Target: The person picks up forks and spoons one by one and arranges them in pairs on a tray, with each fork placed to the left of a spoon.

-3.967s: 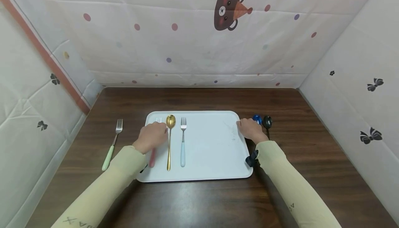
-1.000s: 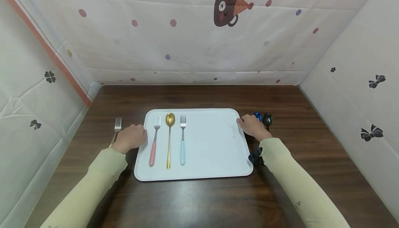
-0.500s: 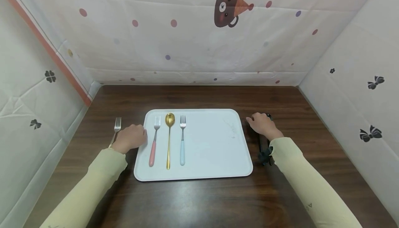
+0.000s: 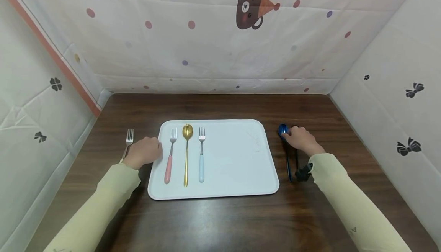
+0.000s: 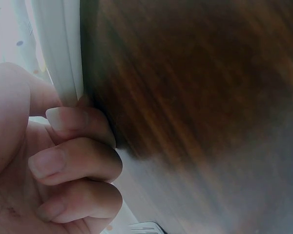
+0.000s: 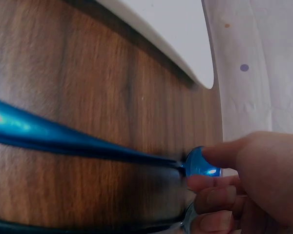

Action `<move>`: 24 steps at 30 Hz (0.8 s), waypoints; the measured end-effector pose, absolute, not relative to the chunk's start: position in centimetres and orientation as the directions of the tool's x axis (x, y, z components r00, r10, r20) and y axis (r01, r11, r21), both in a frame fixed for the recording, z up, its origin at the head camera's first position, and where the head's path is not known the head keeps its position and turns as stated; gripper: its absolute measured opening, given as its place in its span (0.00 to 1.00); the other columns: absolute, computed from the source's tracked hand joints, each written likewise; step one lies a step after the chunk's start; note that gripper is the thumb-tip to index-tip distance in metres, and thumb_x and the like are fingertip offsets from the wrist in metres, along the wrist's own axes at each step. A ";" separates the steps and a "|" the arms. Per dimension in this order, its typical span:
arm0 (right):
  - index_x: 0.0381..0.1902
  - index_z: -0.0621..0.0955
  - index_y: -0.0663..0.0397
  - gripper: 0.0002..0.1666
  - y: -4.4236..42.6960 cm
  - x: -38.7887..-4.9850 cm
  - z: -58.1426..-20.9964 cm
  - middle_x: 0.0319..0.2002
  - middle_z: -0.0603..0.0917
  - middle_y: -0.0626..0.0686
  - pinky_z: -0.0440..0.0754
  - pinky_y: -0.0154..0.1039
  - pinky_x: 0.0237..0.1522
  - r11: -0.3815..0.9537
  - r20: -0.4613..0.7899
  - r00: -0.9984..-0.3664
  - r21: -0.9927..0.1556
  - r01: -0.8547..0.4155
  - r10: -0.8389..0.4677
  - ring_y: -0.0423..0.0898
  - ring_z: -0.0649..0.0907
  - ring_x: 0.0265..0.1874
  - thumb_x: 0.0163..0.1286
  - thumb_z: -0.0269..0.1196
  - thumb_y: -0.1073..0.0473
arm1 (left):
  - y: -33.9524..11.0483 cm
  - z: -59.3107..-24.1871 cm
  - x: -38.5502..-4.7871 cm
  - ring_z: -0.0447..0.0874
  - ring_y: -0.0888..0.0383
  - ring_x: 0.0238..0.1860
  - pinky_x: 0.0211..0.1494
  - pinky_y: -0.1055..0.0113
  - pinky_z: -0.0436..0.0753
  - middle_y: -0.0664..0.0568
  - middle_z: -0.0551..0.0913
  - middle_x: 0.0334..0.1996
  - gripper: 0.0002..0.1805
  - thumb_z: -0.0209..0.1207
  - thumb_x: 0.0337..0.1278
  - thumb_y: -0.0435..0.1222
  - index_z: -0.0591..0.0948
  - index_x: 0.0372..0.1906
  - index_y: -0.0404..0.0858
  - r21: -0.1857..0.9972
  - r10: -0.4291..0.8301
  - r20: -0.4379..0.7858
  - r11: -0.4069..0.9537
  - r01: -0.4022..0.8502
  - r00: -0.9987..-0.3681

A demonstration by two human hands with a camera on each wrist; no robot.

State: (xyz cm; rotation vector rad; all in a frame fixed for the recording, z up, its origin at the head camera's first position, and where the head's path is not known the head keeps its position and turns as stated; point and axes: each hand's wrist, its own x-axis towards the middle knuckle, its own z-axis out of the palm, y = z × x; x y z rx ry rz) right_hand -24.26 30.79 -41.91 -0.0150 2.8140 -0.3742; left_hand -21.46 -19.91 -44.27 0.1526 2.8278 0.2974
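My left hand (image 4: pixel 144 152) grips the left rim of the white tray (image 4: pixel 234 160). Its curled fingers (image 5: pixel 78 158) show up close in the left wrist view. To the right of the tray, my right hand (image 4: pixel 303 140) pinches the bowl of a blue spoon (image 4: pixel 283 130) between thumb and finger. The long blue handle (image 6: pixel 78 141) runs toward me along the wooden table. A dark spoon (image 6: pixel 63 227) lies alongside, its bowl mostly hidden by the right hand. On the tray's left half lie a pink-handled fork (image 4: pixel 168 169), a gold spoon (image 4: pixel 187 131) and a light-blue-handled fork (image 4: pixel 201 167).
Left of the tray is another fork (image 4: pixel 129 137), its handle covered by my left hand and sleeve. The brown wooden table (image 4: pixel 220 108) meets patterned cloth walls (image 4: pixel 213 45) at the back and sides. A black wrist device (image 4: pixel 303 172) hangs under the right cuff.
My left hand has moved from over the pink-handled fork to the tray's left rim. My right hand has let go of the tray's right edge and moved right, onto the blue spoon.
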 end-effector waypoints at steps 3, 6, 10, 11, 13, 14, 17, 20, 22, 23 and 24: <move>0.26 0.77 0.57 0.25 31.0 -24.1 -42.2 0.17 0.70 0.48 0.67 0.37 0.22 0.972 -0.325 -0.943 -0.235 0.013 -0.066 0.44 0.71 0.19 0.74 0.50 0.45 | -19.9 -44.2 -21.4 0.72 0.52 0.22 0.23 0.62 0.69 0.45 0.74 0.20 0.20 0.41 0.68 0.40 0.79 0.38 0.29 0.213 0.134 -0.275 0.974 0.075 -0.952; 0.31 0.80 0.62 0.26 31.1 -24.0 -42.3 0.20 0.74 0.51 0.70 0.39 0.24 0.975 -0.348 -0.932 -0.222 -0.021 -0.100 0.46 0.74 0.21 0.73 0.52 0.44 | -19.9 -44.2 -21.4 0.72 0.52 0.22 0.23 0.62 0.69 0.45 0.74 0.20 0.20 0.40 0.68 0.40 0.79 0.38 0.29 0.209 0.131 -0.278 0.975 0.073 -0.952; 0.46 0.80 0.69 0.29 31.2 -24.0 -42.4 0.29 0.81 0.57 0.74 0.42 0.29 0.976 -0.357 -0.926 -0.211 -0.050 -0.124 0.49 0.78 0.28 0.72 0.52 0.45 | -19.8 -44.0 -21.3 0.72 0.52 0.22 0.23 0.61 0.69 0.45 0.75 0.21 0.21 0.40 0.68 0.40 0.79 0.39 0.29 0.202 0.126 -0.280 0.977 0.070 -0.952; 0.48 0.80 0.70 0.30 31.2 -24.1 -42.4 0.31 0.82 0.57 0.75 0.42 0.29 0.977 -0.357 -0.927 -0.207 -0.047 -0.120 0.49 0.78 0.29 0.72 0.52 0.45 | -19.8 -44.0 -21.3 0.72 0.52 0.22 0.23 0.61 0.69 0.45 0.75 0.21 0.21 0.40 0.68 0.40 0.79 0.39 0.29 0.202 0.125 -0.279 0.977 0.069 -0.952; 0.49 0.80 0.69 0.29 31.2 -24.0 -42.4 0.31 0.82 0.57 0.74 0.41 0.29 0.978 -0.357 -0.927 -0.206 -0.044 -0.117 0.49 0.78 0.29 0.72 0.52 0.46 | -19.8 -44.0 -21.3 0.72 0.52 0.22 0.23 0.61 0.69 0.45 0.75 0.21 0.21 0.40 0.68 0.40 0.79 0.38 0.29 0.201 0.125 -0.279 0.977 0.069 -0.952; 0.48 0.80 0.69 0.28 31.2 -24.0 -42.4 0.29 0.81 0.56 0.73 0.41 0.28 0.977 -0.356 -0.927 -0.208 -0.042 -0.115 0.49 0.77 0.28 0.73 0.52 0.46 | -19.8 -44.0 -21.3 0.72 0.52 0.22 0.23 0.61 0.69 0.45 0.75 0.21 0.21 0.40 0.68 0.40 0.79 0.38 0.29 0.201 0.126 -0.276 0.977 0.071 -0.953; 0.41 0.82 0.65 0.24 31.1 -23.9 -42.5 0.24 0.77 0.53 0.70 0.39 0.25 0.976 -0.349 -0.931 -0.217 -0.033 -0.109 0.47 0.75 0.25 0.72 0.52 0.48 | -19.9 -44.1 -21.3 0.72 0.52 0.22 0.23 0.61 0.69 0.45 0.75 0.21 0.21 0.40 0.68 0.40 0.79 0.38 0.29 0.200 0.127 -0.272 0.977 0.072 -0.954; 0.34 0.81 0.60 0.20 31.0 -23.9 -42.6 0.21 0.75 0.52 0.69 0.38 0.24 0.973 -0.340 -0.935 -0.230 -0.026 -0.106 0.46 0.74 0.23 0.72 0.52 0.50 | -19.9 -44.2 -21.3 0.72 0.52 0.22 0.23 0.61 0.69 0.45 0.76 0.21 0.21 0.41 0.68 0.40 0.79 0.38 0.29 0.199 0.125 -0.269 0.977 0.072 -0.955; 0.32 0.81 0.59 0.19 30.9 -23.9 -42.6 0.21 0.75 0.51 0.69 0.38 0.23 0.971 -0.339 -0.935 -0.238 -0.024 -0.106 0.46 0.74 0.23 0.72 0.51 0.51 | -19.9 -44.2 -21.3 0.73 0.52 0.22 0.23 0.61 0.69 0.45 0.76 0.21 0.21 0.41 0.68 0.40 0.80 0.38 0.29 0.201 0.123 -0.270 0.977 0.069 -0.955; 0.31 0.80 0.58 0.19 30.9 -23.9 -42.6 0.21 0.75 0.52 0.69 0.38 0.23 0.970 -0.341 -0.934 -0.240 -0.023 -0.107 0.46 0.74 0.22 0.72 0.51 0.51 | -19.9 -44.2 -21.3 0.73 0.52 0.22 0.23 0.61 0.69 0.45 0.76 0.21 0.20 0.41 0.68 0.40 0.80 0.38 0.29 0.202 0.122 -0.271 0.977 0.067 -0.955; 0.31 0.80 0.58 0.18 30.8 -23.9 -42.7 0.21 0.75 0.52 0.69 0.38 0.23 0.970 -0.343 -0.933 -0.240 -0.022 -0.106 0.46 0.74 0.22 0.72 0.51 0.52 | -19.9 -44.2 -21.3 0.73 0.52 0.22 0.23 0.62 0.69 0.45 0.76 0.21 0.20 0.41 0.68 0.40 0.80 0.39 0.29 0.202 0.121 -0.271 0.977 0.066 -0.955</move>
